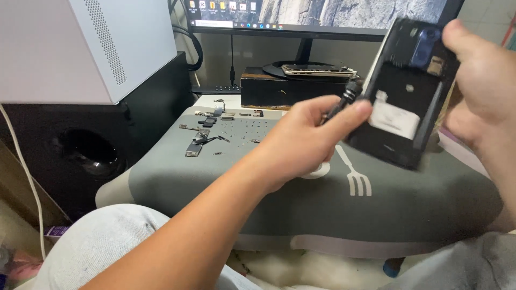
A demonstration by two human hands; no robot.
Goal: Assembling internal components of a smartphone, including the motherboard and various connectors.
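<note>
Nearest to me, at the bottom of the view, the person's knees in light grey cloth frame a grey cushion (pixel 408 215) printed with a white fork, which lies across the lap as a work surface. Above the cushion the left hand (pixel 303 137) reaches in from the lower left, its fingers (pixel 352 113) pinched closed around a thin dark screwdriver (pixel 344 99) whose tip meets the edge of the phone. At the right the right hand (pixel 481 91) grips an opened smartphone (pixel 406 91), back cover off, held up and tilted in the air just over the cushion; its black insides, a blue part near the top and a white label lower down face the viewer, though motion blurs them.

Further back on the cushion, left of the hands, small phone parts (pixel 201 137) and a scatter of tiny screws (pixel 242 131) lie spread out. Behind the cushion a dark wooden box (pixel 279 91) stands on the worktop, and a detached phone screen (pixel 317 70) rests on the monitor's round base above it. At the far left a white case (pixel 70 48) sits on a black speaker (pixel 80 150). Farthest off, the monitor (pixel 322 13) is lit.
</note>
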